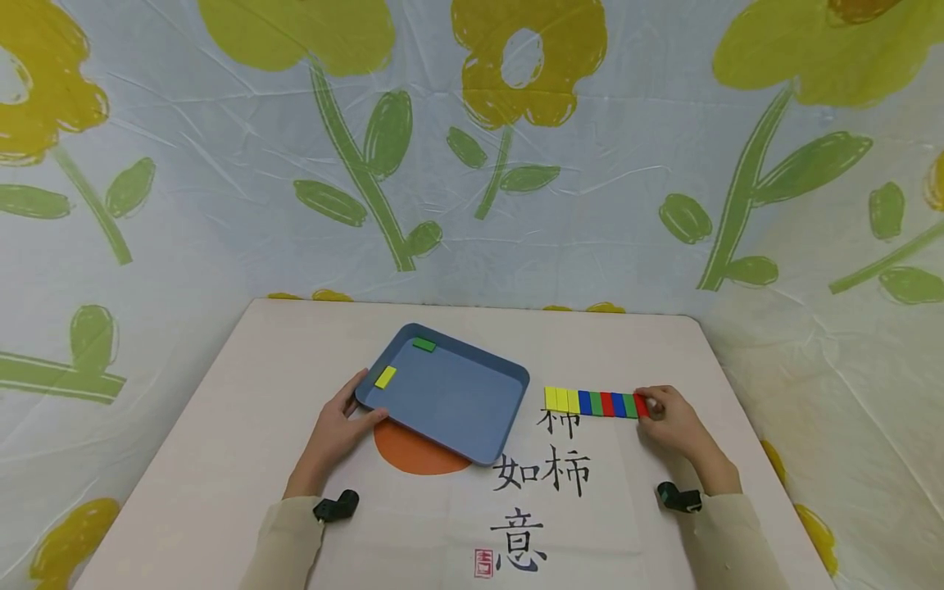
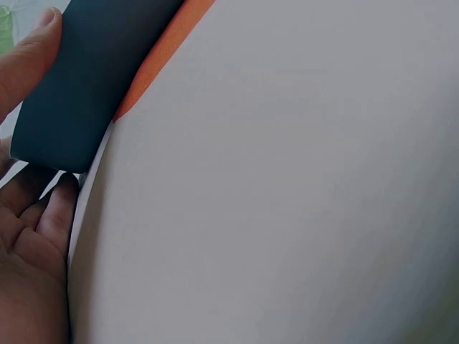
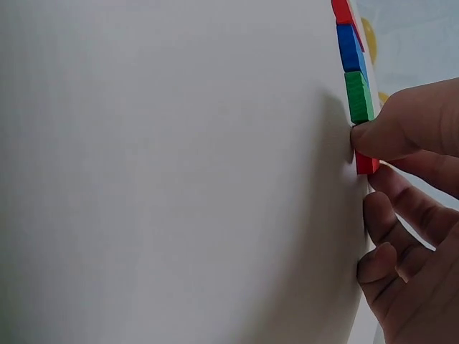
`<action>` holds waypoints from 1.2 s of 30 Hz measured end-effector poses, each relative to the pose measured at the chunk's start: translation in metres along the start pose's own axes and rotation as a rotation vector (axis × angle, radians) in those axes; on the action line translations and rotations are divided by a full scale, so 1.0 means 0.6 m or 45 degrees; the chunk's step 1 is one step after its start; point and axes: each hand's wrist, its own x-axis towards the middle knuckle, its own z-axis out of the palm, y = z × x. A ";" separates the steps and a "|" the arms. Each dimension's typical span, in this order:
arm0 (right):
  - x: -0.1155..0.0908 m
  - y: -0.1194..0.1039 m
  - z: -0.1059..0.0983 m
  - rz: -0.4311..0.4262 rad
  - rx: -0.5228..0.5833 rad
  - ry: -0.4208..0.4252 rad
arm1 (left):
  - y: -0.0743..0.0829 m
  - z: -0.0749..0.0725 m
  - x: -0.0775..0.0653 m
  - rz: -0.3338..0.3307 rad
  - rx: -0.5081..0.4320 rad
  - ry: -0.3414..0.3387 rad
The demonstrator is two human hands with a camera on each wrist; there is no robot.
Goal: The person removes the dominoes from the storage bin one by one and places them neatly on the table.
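In the head view, a shallow blue tray [image 1: 453, 397] lies at an angle left of the table's middle. Inside it, along the left and far sides, are a yellow block [image 1: 385, 377] and a green block [image 1: 424, 345]. My left hand [image 1: 339, 430] holds the tray's near left corner, the thumb on one side and the fingers on the other. To the right, a straight row of coloured blocks [image 1: 596, 403] runs from three yellow ones through blue, green and red. My right hand [image 1: 674, 422] pinches the red block [image 3: 367, 164] at the row's right end.
Beneath everything is a pale table cover [image 1: 590, 533] printed with black characters [image 1: 519, 541] and an orange shape [image 1: 416, 451], partly hidden by the tray. A flower-patterned curtain [image 1: 590, 205] encloses the table's back and sides.
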 end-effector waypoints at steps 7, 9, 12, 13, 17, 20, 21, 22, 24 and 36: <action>-0.005 -0.003 -0.006 0.004 0.040 -0.026 | 0.002 -0.001 -0.001 -0.001 0.000 0.001; -0.006 -0.005 -0.009 0.006 0.041 -0.038 | 0.002 -0.001 -0.001 -0.002 -0.003 0.000; -0.007 -0.010 -0.014 0.026 0.035 -0.066 | 0.002 -0.001 -0.001 -0.002 -0.006 -0.001; -0.007 -0.013 -0.016 0.033 0.037 -0.075 | 0.002 -0.001 -0.001 -0.003 -0.007 -0.001; -0.003 -0.030 -0.025 0.063 0.045 -0.104 | 0.003 -0.001 0.000 -0.003 -0.008 -0.001; 0.005 -0.050 -0.031 0.056 0.044 -0.108 | 0.003 -0.001 -0.001 0.000 -0.012 -0.001; 0.009 -0.057 -0.032 0.045 0.046 -0.108 | 0.003 -0.001 -0.001 0.000 -0.013 -0.001; 0.014 -0.065 -0.032 0.035 0.046 -0.108 | 0.002 0.000 -0.001 -0.003 -0.016 -0.002; 0.024 -0.080 -0.031 0.010 0.050 -0.110 | 0.002 0.000 -0.002 -0.007 -0.022 -0.003; 0.097 -0.203 0.024 -0.254 0.157 -0.205 | -0.001 0.000 0.000 0.011 -0.013 0.004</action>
